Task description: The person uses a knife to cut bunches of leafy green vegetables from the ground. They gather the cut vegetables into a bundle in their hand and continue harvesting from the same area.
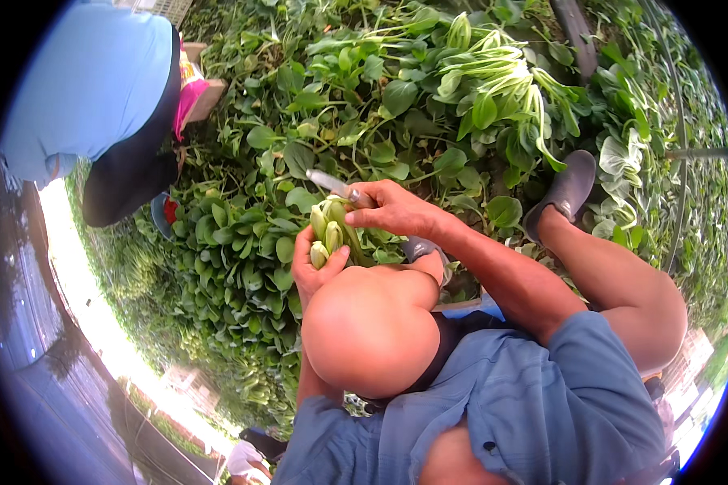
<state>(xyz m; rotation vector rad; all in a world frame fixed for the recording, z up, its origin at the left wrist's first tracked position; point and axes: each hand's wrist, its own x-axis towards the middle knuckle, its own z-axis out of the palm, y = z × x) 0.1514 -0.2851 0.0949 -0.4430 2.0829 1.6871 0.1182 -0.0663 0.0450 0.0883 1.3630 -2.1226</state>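
Note:
Several pale-based leafy greens [333, 233] are bunched in my left hand [318, 260], their cut ends pointing up beside my bent knee. My right hand [394, 209] is closed around a small knife [330, 182] with a metal collar, its thumb beside the bunch. The leaves of the held bunch are mostly hidden behind my hands and knee. Past my right hand, at the upper right, lies a pile of harvested greens [497, 73] with long pale stalks.
Growing greens [236, 248] fill the ground to the left. A co-worker in a light blue shirt [91, 79] bends at the upper left, beside a wooden stool [206, 100] with pink material. My shoe [564, 188] stands among leaves. A dark pole [573, 36] and plastic crates [191, 388] are farther off.

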